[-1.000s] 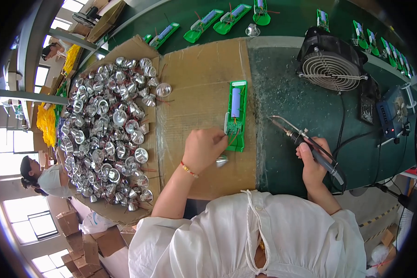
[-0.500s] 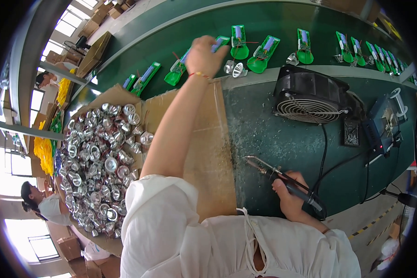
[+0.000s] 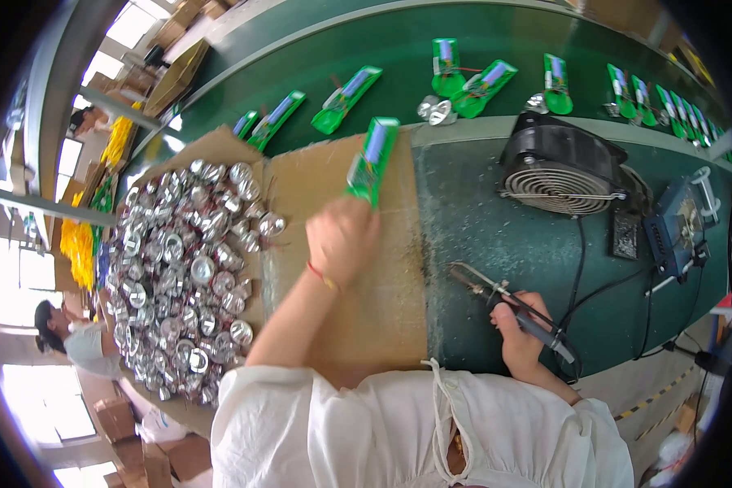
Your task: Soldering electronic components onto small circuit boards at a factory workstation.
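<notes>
My left hand [image 3: 342, 242] is closed on the lower end of a green plastic lamp housing [image 3: 374, 154], held over a brown cardboard sheet [image 3: 390, 301]. A pale violet cylindrical cell and thin wires show inside the housing; motion blurs its lower end. My right hand [image 3: 519, 329] grips a soldering iron [image 3: 496, 299] by its dark handle, with the metal tip pointing up and left above the green bench. To the left of my left forearm, a large heap of shiny silver reflector cups [image 3: 183, 276] lies on cardboard.
More green housings [image 3: 346, 102] line the far green strip, some with reflectors beside them. A black fan [image 3: 561, 159] stands at the right, near a blue soldering station [image 3: 671, 232], a small dark tray [image 3: 625, 236] and cables. Two people are at the far left.
My left hand has come back from the far strip toward me, bringing a green housing over the cardboard. The right hand still holds the soldering iron in about the same place.
</notes>
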Demonstrator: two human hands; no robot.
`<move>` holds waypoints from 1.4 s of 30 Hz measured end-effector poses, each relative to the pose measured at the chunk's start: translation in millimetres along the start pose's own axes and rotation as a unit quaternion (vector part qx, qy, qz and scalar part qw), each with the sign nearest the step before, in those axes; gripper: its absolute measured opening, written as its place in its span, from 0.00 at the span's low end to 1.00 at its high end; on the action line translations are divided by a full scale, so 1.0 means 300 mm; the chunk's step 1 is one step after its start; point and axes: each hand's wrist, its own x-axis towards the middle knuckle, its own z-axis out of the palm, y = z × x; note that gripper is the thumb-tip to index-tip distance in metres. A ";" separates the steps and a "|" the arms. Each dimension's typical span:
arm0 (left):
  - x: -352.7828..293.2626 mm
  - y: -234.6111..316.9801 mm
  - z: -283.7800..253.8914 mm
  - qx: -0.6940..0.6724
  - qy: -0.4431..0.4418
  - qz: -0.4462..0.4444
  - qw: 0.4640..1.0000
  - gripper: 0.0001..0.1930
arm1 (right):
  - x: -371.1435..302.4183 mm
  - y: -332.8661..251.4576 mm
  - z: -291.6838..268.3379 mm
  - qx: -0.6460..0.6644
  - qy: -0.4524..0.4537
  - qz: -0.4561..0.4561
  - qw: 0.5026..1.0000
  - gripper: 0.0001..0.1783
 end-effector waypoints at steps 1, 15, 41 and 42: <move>-0.086 0.037 -0.018 -0.019 0.014 0.007 1.000 0.09 | -0.007 -0.002 0.005 0.024 0.000 0.019 1.000 0.09; -0.296 -0.330 -0.170 0.137 0.044 -0.122 0.982 0.08 | 0.000 -0.005 0.023 0.003 0.013 -0.016 1.000 0.10; -0.424 0.154 -0.089 -0.351 0.015 -0.230 0.908 0.06 | -0.063 -0.052 0.121 -0.040 -0.138 -0.128 0.981 0.09; -0.422 0.156 -0.085 -0.346 0.012 -0.233 0.909 0.06 | -0.062 -0.051 0.126 -0.038 -0.136 -0.123 0.982 0.09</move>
